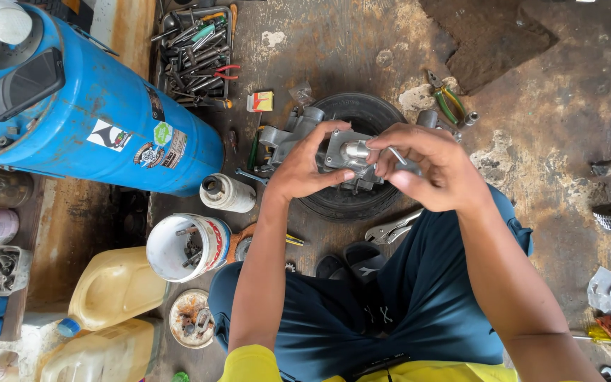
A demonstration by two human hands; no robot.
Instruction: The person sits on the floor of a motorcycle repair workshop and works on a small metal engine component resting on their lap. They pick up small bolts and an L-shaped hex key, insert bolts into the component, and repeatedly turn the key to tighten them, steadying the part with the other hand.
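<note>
Where the palms cover it, the lower part of the grey metal casting [344, 152] cannot be made out, and what lies between it and the black tyre [362, 113] beneath is hidden. A white object at the top right corner and a wrench at the bottom right are cut off by the frame edge. Item: tool tray [229, 42] on the floor, upper centre, holding spanners, sockets and red-handled pliers, crowded and hard to count. Item: white plastic tub [210, 237], left of the knee, holding a few dark metal parts. Item: small round tin [192, 318] below it, holding rusty small hardware, kinds unclear. Item: grey box at far left, holding dark chain-like parts. Item: blue drum [107, 106] lying on its side, contents not visible; two yellow jerrycans [111, 286] beside it, capped. Item: green-handled pliers [447, 102] and locking pliers [390, 230], loose on the floor. The casting sits over the tyre, gripped from the left by the left hand [302, 166], thumb on top, fingers closed around its edge. The right hand [429, 166] meets it from the right, fingers pinching a thin metal pin [396, 154] just beside the casting's round silver boss.
</note>
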